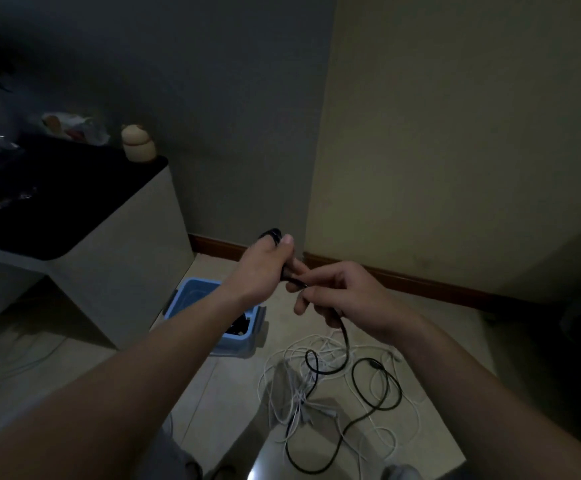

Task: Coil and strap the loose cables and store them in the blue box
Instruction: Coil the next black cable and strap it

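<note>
Head view: black cable (345, 336) being coiled.
Gripped in left hand (264, 268); slack best fed evenly through curled right hand (346, 299).

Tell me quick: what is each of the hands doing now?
Left hand: closed, gripping the black cable.
Right hand: closed, holding the same cable.

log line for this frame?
phase: coiling | left hand: grips black cable coil | right hand: pinches same cable | white cables: loose on floor | blue box: dark cables inside
</note>
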{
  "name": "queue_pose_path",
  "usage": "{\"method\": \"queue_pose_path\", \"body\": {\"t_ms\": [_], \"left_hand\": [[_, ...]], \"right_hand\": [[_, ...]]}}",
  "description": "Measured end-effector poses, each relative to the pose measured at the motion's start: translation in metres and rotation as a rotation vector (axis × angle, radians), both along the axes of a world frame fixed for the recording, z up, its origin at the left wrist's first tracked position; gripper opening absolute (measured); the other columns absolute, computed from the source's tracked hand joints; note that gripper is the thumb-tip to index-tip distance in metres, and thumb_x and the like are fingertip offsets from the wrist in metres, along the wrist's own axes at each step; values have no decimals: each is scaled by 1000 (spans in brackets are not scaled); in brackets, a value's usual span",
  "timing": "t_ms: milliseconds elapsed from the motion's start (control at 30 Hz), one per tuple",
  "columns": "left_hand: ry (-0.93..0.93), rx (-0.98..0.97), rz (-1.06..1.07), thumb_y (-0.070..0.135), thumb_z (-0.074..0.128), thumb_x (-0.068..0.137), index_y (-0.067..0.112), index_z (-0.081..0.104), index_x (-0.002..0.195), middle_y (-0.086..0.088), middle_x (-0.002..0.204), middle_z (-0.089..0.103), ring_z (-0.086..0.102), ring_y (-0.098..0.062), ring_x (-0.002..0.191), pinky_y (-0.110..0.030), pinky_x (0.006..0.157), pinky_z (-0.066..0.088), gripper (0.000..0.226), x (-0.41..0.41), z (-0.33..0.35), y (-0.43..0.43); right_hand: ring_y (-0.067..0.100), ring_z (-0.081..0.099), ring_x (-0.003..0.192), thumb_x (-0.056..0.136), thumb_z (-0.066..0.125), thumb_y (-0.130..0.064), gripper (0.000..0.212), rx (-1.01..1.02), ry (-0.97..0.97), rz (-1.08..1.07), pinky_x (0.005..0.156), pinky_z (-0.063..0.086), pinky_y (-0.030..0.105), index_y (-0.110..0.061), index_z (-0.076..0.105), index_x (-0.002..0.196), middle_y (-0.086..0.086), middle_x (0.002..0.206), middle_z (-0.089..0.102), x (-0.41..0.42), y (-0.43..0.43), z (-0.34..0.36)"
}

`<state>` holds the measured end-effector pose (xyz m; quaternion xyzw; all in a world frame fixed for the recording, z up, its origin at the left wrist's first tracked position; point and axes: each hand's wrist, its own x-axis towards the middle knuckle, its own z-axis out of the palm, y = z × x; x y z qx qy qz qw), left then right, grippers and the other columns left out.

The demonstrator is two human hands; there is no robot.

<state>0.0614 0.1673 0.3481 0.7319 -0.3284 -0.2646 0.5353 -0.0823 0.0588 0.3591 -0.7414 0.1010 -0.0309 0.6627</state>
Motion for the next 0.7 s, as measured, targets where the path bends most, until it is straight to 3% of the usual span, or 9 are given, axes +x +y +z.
{"method": "queue_pose_path", "body": {"t_ms": [100, 267, 367, 467, 567, 700], "left_hand": [[-53, 84, -58, 32, 37, 108, 7, 58, 80, -5, 60, 63, 59, -26, 60, -48, 70, 51, 43, -6, -2, -1], [263, 110, -310, 51, 16, 107, 7, 52, 76, -3, 47, 41, 36, -18, 42, -32, 57, 41, 65, -19, 11, 2], [488, 106, -424, 61, 6, 101, 6, 48, 85, 2, 45, 33, 24, -13, 39, -24, 45, 33, 72, -23, 15, 1], [554, 83, -489, 63, 12, 97, 8, 48, 83, 4, 43, 29, 21, -12, 36, -29, 50, 31, 67, -21, 19, 0], [592, 94, -555, 61, 26, 87, 10, 50, 79, 5, 42, 25, 22, -12, 35, -34, 56, 30, 57, -18, 23, 0], [590, 66, -583, 50, 33, 90, 14, 52, 75, 7, 42, 25, 24, -11, 34, -32, 57, 39, 43, -19, 24, 2]], "right_hand": [[13, 46, 53, 97, 60, -6, 16, -67, -48, -29, 46, 40, 23, -9, 75, 101, 4, 75, 73, -2, -5, 1], [4, 61, 60, 93, 69, -16, 11, -368, -121, -225, 60, 46, 20, -16, 75, 83, -5, 65, 69, -1, -19, 3], [6, 52, 55, 82, 81, -27, 18, -477, -147, -373, 55, 42, 26, -20, 69, 71, -10, 57, 60, -1, -23, 2], [0, 44, 49, 72, 88, -29, 30, -457, -195, -484, 50, 35, 15, -22, 61, 63, -14, 51, 53, -2, -27, 1], [-1, 47, 51, 74, 87, -25, 28, -408, -202, -499, 52, 37, 13, -21, 61, 66, -14, 53, 55, 0, -28, 0], [10, 57, 69, 91, 71, -16, 15, -326, -182, -379, 68, 48, 31, -17, 63, 79, 5, 70, 63, 1, -31, -4]]}}
